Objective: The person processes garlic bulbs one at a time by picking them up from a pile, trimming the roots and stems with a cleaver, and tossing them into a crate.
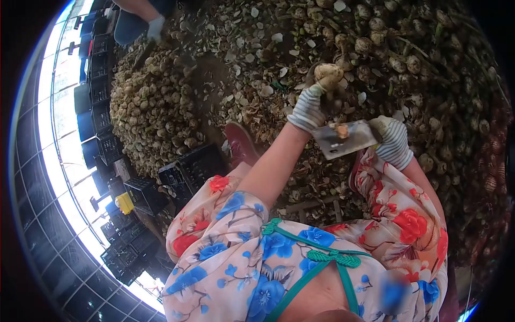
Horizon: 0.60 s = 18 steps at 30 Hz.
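My left hand (pixel 309 107), in a white-and-grey striped work glove, is closed round a pale, dirt-marked bulb (pixel 328 74), which looks like garlic. In my right hand (pixel 394 142), also gloved, is a cleaver (pixel 346 145) with a broad rectangular blade. The blade points left, just below my left hand, and a brownish scrap (pixel 341 130) shows against it. Blade and bulb are apart. The cleaver's handle is mostly hidden by my fingers.
Many stemmed bulbs (pixel 413 64) are heaped ahead and to the right. Trimmed bulbs (pixel 153 102) form a pile at left. Peelings (pixel 257 102) cover the ground between. Black crates (pixel 196 169) stand at left. Another person's gloved hand (pixel 155 27) shows at top left.
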{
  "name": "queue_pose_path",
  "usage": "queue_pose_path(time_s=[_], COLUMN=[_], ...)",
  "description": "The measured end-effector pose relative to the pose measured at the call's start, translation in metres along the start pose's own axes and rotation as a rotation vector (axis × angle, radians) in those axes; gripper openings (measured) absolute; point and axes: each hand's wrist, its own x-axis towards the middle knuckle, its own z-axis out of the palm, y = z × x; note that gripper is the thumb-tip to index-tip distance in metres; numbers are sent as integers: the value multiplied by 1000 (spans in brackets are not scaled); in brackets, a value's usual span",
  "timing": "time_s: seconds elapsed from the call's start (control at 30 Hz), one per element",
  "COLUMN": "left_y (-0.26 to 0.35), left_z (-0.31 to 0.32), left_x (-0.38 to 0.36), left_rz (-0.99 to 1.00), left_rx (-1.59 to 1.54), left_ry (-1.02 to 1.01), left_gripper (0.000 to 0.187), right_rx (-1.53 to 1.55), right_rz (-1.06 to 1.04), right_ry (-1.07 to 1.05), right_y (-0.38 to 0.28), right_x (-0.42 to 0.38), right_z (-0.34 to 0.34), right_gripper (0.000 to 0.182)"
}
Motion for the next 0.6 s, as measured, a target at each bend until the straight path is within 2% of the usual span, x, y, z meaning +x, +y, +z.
queue_pose_path(time_s=[0.03,0.07,0.1,0.17,0.2,0.23,0.3,0.37,0.4,0.47,0.5,0.53,0.57,0.6], left_y=[1,-3,-9,-21,-48,-47,-48,-67,-63,-50,-24,4,42,99], left_z=[3,9,12,18,-27,-19,-4,-40,-35,-13,-1,-5,-37,-62], left_x=[-1,0,2,5,28,24,17,41,37,23,0,-9,-24,-36], left_rz=[-53,-125,-128,-181,-71,-68,-102,-126,-97,-38,-13,68,269,528], left_rx=[-52,-141,-139,-463,-497,-496,-563,-685,-555,-280,-232,-330,-201,-75], left_ry=[17,124,121,107,-227,-225,-55,-123,106,549,504,485,122,87], left_gripper=[29,24,24,18,18,18,21,24,21,19,19,18,18,20], right_rx=[-1,-90,-180,-248,-262,-276,-281,-329,-327,-335,-341,-218,-79,-85], right_rz=[3,12,19,76,78,79,63,113,107,312,302,502,705,782], right_ry=[-2,-14,-22,-48,3,52,77,56,56,157,167,250,326,243], right_y=[3,7,9,9,11,13,17,17,27,59,66,76,77,68], right_x=[0,1,4,10,13,15,15,16,14,-2,-10,-20,-26,-31], right_z=[4,10,11,9,9,9,10,8,15,32,27,23,22,8], right_gripper=[21,18,16,12,12,12,12,16,16,24,24,26,30,36])
